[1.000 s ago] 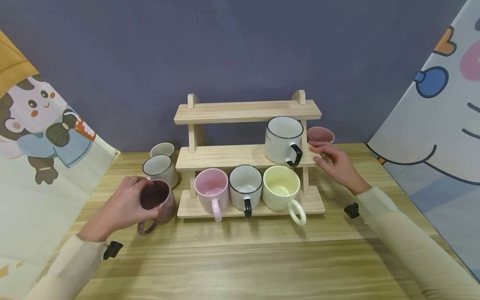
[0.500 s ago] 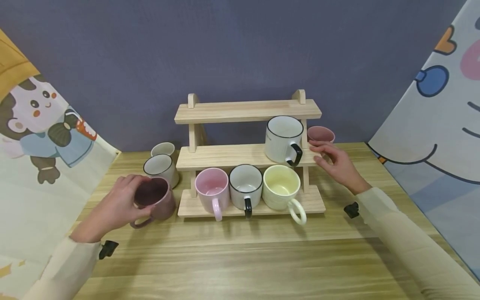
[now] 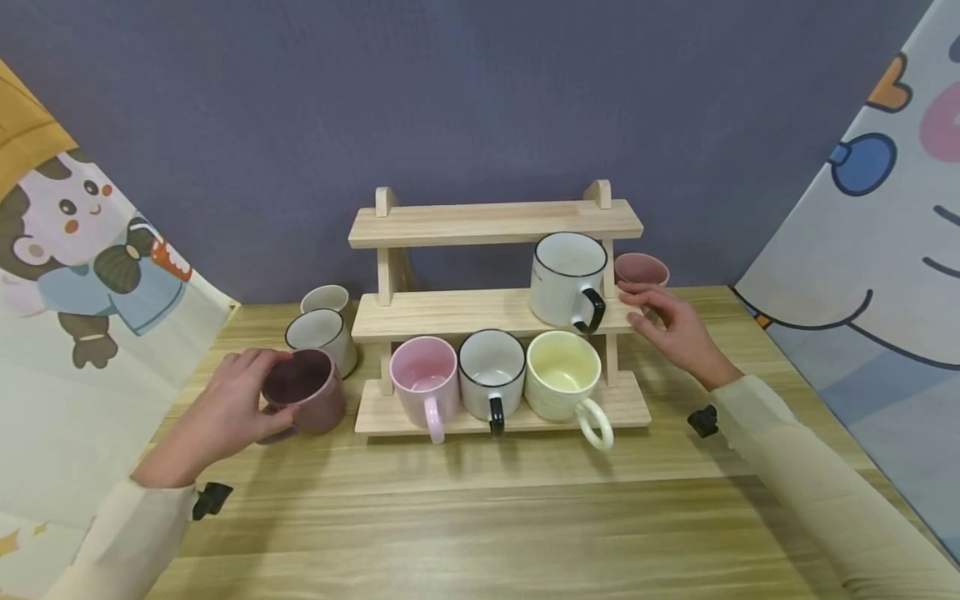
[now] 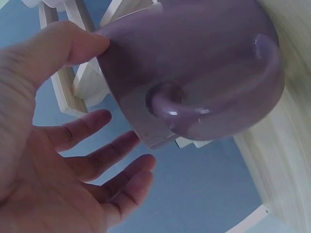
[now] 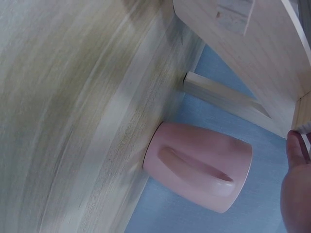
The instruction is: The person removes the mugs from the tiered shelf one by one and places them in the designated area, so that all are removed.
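Observation:
On the table at the left stands a purple mug [image 3: 322, 404], its dark inside showing from above. My left hand [image 3: 225, 412] holds it at the rim, thumb on the near side. In the left wrist view the mug's handle [image 4: 199, 116] faces the camera, and the fingers [image 4: 129, 187] curve loosely near the rim. My right hand [image 3: 678, 337] pinches the right end of the middle board of a three-tier wooden rack [image 3: 442, 317]. Only part of that hand shows in the right wrist view. Just beyond it, a pink mug [image 5: 204, 165] stands on the table.
The lowest tier bears a light pink mug [image 3: 423, 383], a white black-rimmed mug [image 3: 480, 392] and a pale yellow mug [image 3: 555, 396]. A larger white mug [image 3: 558, 292] is on the middle tier. Left of the rack stand another black-rimmed mug [image 3: 345, 350] and a pale cup [image 3: 326, 297].
My left hand and the purple mug have shifted slightly left and back, the mug's handle swinging further left. My right hand has stayed at the rack.

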